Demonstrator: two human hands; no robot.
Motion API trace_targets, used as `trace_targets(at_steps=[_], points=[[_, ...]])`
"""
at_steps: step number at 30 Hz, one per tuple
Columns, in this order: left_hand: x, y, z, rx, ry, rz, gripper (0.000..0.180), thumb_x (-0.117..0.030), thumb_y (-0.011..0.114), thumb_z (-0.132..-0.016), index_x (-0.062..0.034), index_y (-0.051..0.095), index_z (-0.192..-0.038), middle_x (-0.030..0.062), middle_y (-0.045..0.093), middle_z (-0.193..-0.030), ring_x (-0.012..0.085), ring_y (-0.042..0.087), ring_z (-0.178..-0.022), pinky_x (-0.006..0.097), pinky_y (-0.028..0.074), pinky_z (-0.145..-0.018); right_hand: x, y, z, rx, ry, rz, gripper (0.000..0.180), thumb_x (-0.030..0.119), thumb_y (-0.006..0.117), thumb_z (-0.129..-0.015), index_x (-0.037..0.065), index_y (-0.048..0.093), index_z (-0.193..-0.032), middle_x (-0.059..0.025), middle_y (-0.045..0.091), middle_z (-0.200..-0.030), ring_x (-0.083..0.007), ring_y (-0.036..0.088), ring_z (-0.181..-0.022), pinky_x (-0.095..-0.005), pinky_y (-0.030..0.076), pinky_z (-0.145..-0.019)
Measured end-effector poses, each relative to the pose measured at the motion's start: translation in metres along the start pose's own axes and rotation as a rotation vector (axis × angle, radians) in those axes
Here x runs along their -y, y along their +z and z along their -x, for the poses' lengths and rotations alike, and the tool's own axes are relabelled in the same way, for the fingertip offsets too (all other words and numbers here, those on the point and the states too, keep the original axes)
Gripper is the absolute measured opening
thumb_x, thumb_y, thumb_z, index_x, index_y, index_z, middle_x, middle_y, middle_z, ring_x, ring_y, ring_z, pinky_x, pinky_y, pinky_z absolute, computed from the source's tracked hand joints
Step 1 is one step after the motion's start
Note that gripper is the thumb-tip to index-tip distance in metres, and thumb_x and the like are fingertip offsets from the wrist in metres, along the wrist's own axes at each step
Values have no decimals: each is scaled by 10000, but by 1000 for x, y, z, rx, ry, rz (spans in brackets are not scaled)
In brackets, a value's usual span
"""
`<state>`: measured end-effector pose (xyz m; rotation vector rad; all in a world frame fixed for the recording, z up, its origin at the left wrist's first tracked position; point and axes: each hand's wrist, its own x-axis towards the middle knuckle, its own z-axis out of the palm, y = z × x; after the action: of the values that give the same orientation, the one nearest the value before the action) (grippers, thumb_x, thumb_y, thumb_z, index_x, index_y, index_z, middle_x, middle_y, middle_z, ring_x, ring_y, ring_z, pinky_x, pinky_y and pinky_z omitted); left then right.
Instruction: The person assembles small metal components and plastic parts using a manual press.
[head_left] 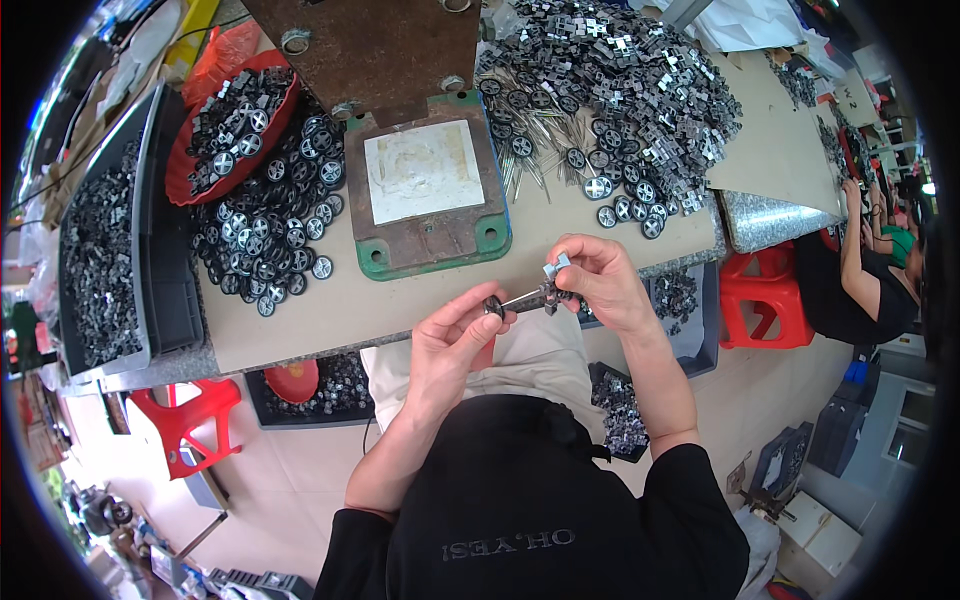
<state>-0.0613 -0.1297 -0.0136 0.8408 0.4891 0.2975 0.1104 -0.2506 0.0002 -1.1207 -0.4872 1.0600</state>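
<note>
Over the table's near edge, my left hand [447, 335] pinches a small black toy wheel [494, 306] between thumb and fingers. A thin metal axle [522, 298] runs from beside the wheel toward my right hand [606, 288]. That hand is closed around small plastic blocks, one light grey [557, 265] and a dark one [551, 294] below it. Fingers partly cover these pieces, so I cannot tell whether the axle sits inside the dark block. Beyond my hands lies a green-edged metal press plate [430, 262] with a whitish pad [424, 172] on top.
Black wheels with silver spokes [262, 235] are piled left of the plate, beside a red bowl [180, 160] of parts. Loose axles [540, 150] and a heap of grey blocks [650, 90] lie right. Red stools [765, 300] stand nearby; a person [850, 270] sits far right.
</note>
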Motion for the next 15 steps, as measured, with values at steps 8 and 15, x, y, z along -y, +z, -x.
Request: trace_targets(at_steps=[8,15], points=[[-3,2,2,-36,29,-76,337,-9,610,-822,7,552,-1154,74,602,-990,150,617,-878,237,490,-758,12,6,1,-40,-26,259,124,80,675,-786,27,617,-882,5,605,-753,-19,517,-595,-165,395,-478],[-7,6,6,-85,166,-355,318,18,594,-821,12,563,-1138,107,585,-1032,176,614,-886,277,498,-801,19,20,2,-94,-75,451,133,52,712,-738,5,629,-830,26,534,-737,-18,474,-613,-177,372,-514]])
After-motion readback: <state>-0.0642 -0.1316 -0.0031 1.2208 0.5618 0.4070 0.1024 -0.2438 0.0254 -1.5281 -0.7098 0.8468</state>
